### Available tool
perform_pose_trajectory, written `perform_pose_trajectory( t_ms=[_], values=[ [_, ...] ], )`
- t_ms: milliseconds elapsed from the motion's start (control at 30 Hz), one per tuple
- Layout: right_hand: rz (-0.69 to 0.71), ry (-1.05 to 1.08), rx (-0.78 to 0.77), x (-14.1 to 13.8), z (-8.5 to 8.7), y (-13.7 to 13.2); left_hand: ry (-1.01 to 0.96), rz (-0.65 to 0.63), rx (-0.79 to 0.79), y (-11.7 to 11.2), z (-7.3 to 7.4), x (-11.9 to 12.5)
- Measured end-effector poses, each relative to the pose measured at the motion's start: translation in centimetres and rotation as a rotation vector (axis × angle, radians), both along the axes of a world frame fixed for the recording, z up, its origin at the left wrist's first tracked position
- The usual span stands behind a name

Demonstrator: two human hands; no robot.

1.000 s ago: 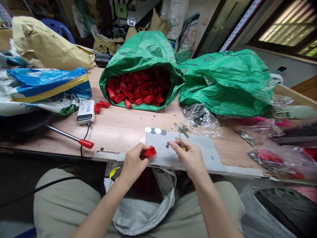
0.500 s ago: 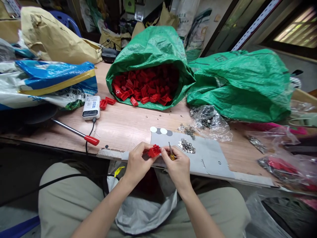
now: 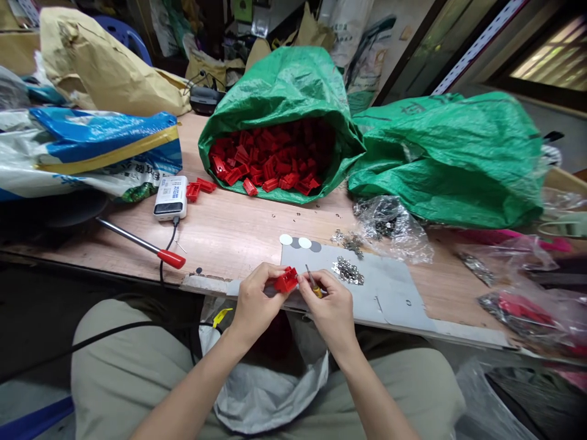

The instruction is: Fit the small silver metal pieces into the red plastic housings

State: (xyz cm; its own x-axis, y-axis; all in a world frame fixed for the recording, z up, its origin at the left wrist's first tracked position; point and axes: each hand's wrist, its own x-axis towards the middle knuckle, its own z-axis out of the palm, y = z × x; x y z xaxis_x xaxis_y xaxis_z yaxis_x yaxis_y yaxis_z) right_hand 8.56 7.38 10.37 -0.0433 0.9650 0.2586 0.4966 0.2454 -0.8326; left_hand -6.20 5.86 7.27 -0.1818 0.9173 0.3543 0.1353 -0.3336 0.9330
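Note:
A small red plastic part [image 3: 287, 280], box-like with hollows, is pinched in my left hand [image 3: 259, 299] above the table's front edge. My right hand [image 3: 331, 305] is closed around a small screwdriver [image 3: 315, 287] with a yellow handle, its thin shaft pointing up and to the left. The right thumb and finger come up to the right end of the red part; whether they pinch a small piece there I cannot tell. Just beyond the right hand, a pile of small metal pieces [image 3: 348, 271] lies on a grey sheet [image 3: 389, 287].
A green sack [image 3: 279, 79] full of red parts [image 3: 270, 159] lies open at the back, with another green sack [image 3: 449, 159] to its right. A red-handled lever [image 3: 170, 258] and a white power bank [image 3: 170, 198] are at left. An open pale sack [image 3: 270, 403] sits between my knees.
The screwdriver in my right hand has tipped further to the left. The red part has turned slightly in my left hand. The whole view has shifted a little.

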Motion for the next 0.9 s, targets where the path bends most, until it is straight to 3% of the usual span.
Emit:
perform_pose_trajectory(
  t_ms=[167,333,567,767,900],
  values=[
    [-0.046,-0.008,0.016,-0.1,0.5,0.2,0.039,-0.005,0.033,0.0,-0.3,-0.1],
    [-0.007,-0.041,-0.020,-0.1,0.4,0.5,0.090,0.007,0.075,0.0,-0.4,-0.1],
    [0.083,0.159,-0.395,0.8,-0.1,1.4,0.089,-0.010,0.115,0.1,-0.9,-0.2],
    [0.226,0.343,-0.818,1.9,1.5,2.0,0.039,-0.040,0.085,0.0,-0.9,-0.3],
    [0.309,0.358,-0.871,2.6,2.0,2.6,-0.015,-0.064,0.009,-0.2,-0.5,-0.4]
  ],
)
